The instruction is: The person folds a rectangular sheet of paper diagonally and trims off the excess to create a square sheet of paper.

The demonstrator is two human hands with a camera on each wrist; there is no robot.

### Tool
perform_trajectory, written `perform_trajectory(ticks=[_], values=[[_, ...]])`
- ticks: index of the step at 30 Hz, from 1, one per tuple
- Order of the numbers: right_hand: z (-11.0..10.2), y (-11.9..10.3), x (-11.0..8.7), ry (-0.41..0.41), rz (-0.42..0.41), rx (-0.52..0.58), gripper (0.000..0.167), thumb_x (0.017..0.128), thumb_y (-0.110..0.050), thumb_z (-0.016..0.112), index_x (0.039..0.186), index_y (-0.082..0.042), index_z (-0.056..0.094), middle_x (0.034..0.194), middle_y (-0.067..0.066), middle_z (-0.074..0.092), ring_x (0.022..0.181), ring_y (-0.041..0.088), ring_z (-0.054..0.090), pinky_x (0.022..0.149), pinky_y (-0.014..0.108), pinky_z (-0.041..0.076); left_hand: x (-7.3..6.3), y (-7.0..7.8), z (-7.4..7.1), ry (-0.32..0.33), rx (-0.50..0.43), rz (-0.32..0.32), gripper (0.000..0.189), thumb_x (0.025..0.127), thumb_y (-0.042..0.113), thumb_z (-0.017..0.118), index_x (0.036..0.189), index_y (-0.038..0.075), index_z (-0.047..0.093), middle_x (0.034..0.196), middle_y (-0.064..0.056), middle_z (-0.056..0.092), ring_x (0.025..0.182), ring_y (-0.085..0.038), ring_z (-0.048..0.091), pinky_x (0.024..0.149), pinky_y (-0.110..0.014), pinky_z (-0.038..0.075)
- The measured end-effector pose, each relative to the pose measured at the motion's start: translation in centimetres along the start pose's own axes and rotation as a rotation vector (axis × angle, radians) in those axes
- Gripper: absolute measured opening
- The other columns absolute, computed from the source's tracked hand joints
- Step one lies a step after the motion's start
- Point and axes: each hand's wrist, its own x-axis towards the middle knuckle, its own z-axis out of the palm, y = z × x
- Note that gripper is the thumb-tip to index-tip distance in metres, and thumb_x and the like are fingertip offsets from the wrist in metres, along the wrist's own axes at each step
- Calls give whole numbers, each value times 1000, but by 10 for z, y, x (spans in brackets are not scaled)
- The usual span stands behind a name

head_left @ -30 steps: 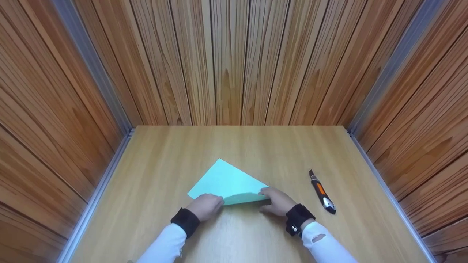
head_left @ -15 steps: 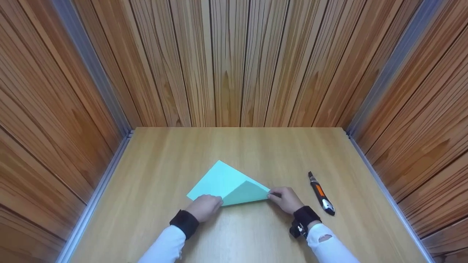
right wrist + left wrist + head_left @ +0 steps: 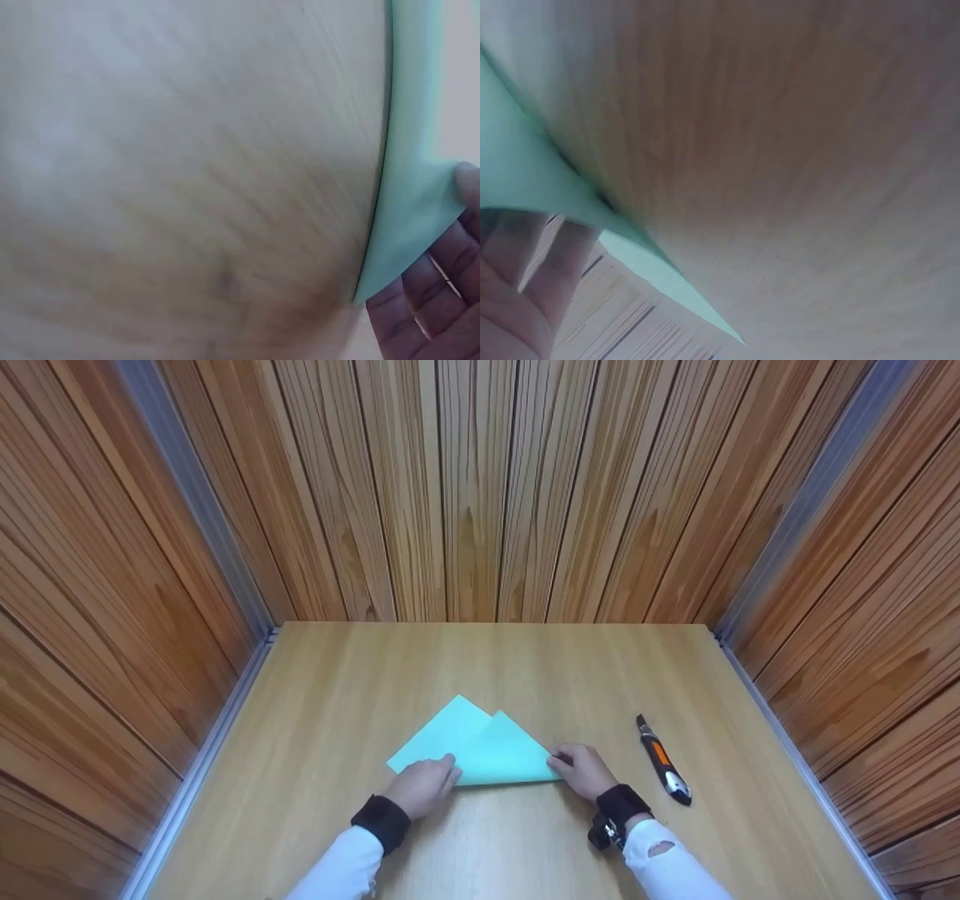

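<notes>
A light green sheet of paper (image 3: 506,757) lies on the wooden table, its near part folded over so that two peaks point away from me. My left hand (image 3: 422,786) holds the near left part of the sheet; in the left wrist view the paper hides the tips of its fingers (image 3: 559,262). At the right corner my right hand (image 3: 585,769) pinches the paper between thumb and fingers. The right wrist view has the thumb on the curved, folded paper (image 3: 416,180) with other fingers (image 3: 431,296) beneath it.
A black and orange utility knife (image 3: 663,760) lies on the table to the right of my right hand. Wood-plank walls (image 3: 480,495) enclose the table (image 3: 337,675) at the back and both sides, with metal rails (image 3: 217,757) along the side edges.
The near flap has gone from barely lifted to folded over, its tip now near the far edge beside the other peak. My right hand has shifted slightly right; the left has stayed in place.
</notes>
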Motion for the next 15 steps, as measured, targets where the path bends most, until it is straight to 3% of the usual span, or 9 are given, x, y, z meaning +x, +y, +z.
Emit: perform_trajectory(ticks=[2,5,8,11,15], values=[[1,-1,1,-12,19,3,13,106,-9,69,96,-6,76,91,2,71,87,17,63,81,33,52,2,3,2,20,-15,-24,31,117,27,49,130,2,61,98,-13,75,88,-28,75,82,-40,63],[1,-4,4,-34,48,14,16,107,-8,66,92,-7,72,85,0,63,81,16,56,76,31,47,8,8,4,43,-11,-50,50,117,28,50,156,-2,46,135,-25,72,112,-37,77,102,-49,62],[2,-8,6,-45,91,16,19,108,-9,64,89,-8,66,80,-1,54,78,16,52,72,30,42,15,13,6,53,29,-47,58,116,27,51,163,-4,37,148,-29,61,103,-37,77,92,-47,64],[4,-10,9,-45,146,13,21,109,-10,64,88,-10,63,78,-2,49,76,17,50,70,29,39,21,17,9,66,83,-42,59,115,26,54,164,-3,39,154,-30,54,100,-36,76,77,-45,64],[7,-14,12,-45,205,14,19,108,-10,64,89,-8,64,79,0,51,76,19,52,70,31,41,29,20,13,50,156,-52,53,114,27,55,163,9,48,166,-27,44,124,-42,69,81,-48,65]])
